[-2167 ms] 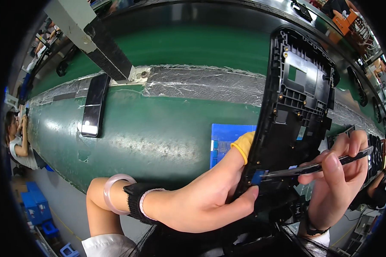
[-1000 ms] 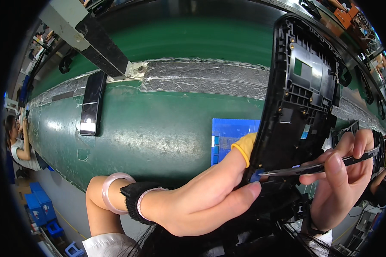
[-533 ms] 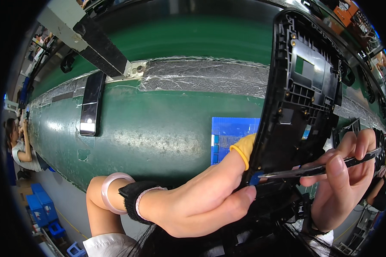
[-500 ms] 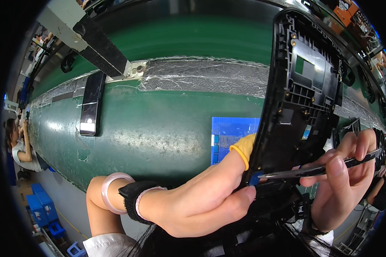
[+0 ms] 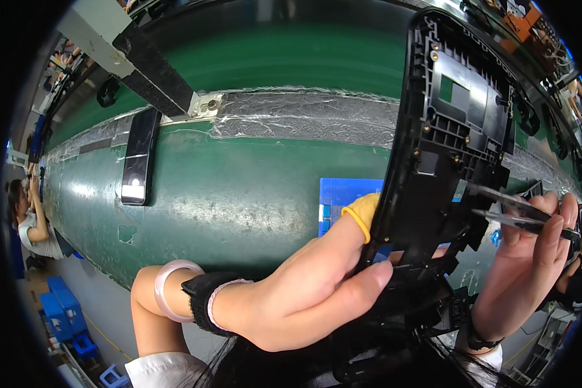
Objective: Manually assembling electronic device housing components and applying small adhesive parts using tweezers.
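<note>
My left hand (image 5: 310, 284), with a yellow finger cot on one finger, grips a black phone frame (image 5: 420, 200) by its lower left edge. The frame stands tilted, its ribbed inner side with small brass inserts facing me. Near its lower corner, beside my left thumb, is a small blue piece (image 5: 383, 252). My right hand (image 5: 524, 271) is closed on dark metal tweezers (image 5: 530, 216). Their tips are parted, just over or beside the frame's right part; I cannot tell whether they touch it. The frame hides part of a blue sheet (image 5: 343, 191) on the bench.
On the green bench (image 5: 239, 187) a black phone (image 5: 140, 158) lies to the left. A metal post (image 5: 142, 64) stands at the back left, by a strip of silvery tape (image 5: 304, 116). Another person (image 5: 35, 220) sits far left; blue bins (image 5: 61, 307) stand on the floor.
The tweezers have moved away from the blue piece, up and to the right, and their tips have parted. The phone frame has shifted slightly left in my left hand.
</note>
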Available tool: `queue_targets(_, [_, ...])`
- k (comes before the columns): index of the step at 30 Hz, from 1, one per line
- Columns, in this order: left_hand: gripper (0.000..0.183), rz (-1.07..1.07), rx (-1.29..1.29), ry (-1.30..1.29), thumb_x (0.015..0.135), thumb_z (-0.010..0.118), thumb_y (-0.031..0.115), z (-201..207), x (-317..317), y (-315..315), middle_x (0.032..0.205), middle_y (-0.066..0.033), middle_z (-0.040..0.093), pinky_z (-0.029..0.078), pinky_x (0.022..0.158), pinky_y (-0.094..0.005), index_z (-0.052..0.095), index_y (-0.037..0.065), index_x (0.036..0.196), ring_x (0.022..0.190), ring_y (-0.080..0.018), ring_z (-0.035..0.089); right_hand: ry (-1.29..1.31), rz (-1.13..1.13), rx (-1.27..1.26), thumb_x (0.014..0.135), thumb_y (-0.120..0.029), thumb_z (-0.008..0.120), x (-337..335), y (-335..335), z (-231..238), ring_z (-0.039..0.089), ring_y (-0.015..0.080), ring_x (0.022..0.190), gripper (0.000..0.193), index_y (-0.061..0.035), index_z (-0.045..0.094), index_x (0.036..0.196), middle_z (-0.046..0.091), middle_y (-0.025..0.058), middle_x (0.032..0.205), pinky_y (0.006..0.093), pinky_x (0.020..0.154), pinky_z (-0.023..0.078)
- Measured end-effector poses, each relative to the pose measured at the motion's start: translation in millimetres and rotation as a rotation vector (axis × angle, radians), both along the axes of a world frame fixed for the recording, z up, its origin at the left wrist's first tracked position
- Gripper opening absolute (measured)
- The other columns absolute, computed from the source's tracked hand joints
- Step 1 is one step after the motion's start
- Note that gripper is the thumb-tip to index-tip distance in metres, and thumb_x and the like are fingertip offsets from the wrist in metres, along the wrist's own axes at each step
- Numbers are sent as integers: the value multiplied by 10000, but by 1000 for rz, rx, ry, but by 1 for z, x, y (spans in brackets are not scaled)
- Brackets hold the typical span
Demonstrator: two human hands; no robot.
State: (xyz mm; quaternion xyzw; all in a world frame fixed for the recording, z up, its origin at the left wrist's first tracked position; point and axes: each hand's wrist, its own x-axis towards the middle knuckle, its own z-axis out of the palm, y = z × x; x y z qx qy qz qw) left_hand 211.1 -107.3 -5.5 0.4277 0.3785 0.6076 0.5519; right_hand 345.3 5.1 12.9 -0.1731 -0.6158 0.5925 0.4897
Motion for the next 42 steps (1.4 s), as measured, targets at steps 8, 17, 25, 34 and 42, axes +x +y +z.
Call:
queue_targets(8, [443,49,23,-28,735,275,18,1,1,2,1105,-166,315,248,851,-315,107,-58,1137,1011,-237,344,-93,133,-53,733,-105,466,-4,4,-10,418,86,757,217,-43,319,880,445,44,731,247,739,313])
queue_targets(17, [369,-61,-263,219,757,307,-2,6,-22,5,1067,-128,362,310,813,-294,218,-62,1110,965,-159,378,-200,-40,159,691,-60,515,2,9,-7,431,77,683,248,-36,327,851,480,67,728,163,626,325])
queue_targets(25, [302,-85,-307,535,749,300,-3,9,-22,7,914,-101,467,374,713,-232,314,-68,1043,794,-118,463,-220,-33,176,658,-73,557,0,3,0,448,98,673,293,-40,323,832,490,76,710,185,669,322])
queue_targets(34, [219,68,-54,172,746,379,34,3,-15,8,554,20,413,308,425,-173,378,-51,947,451,-31,346,-141,20,46,686,-49,510,1,7,1,435,65,636,228,-45,320,812,483,62,696,152,537,335])
queue_targets(42, [358,-39,-247,504,725,339,4,18,-22,4,970,-132,438,381,752,-302,276,-70,1070,857,-155,447,-160,-6,78,672,-38,526,-2,2,-3,426,61,606,237,-44,328,803,481,65,701,142,511,316])
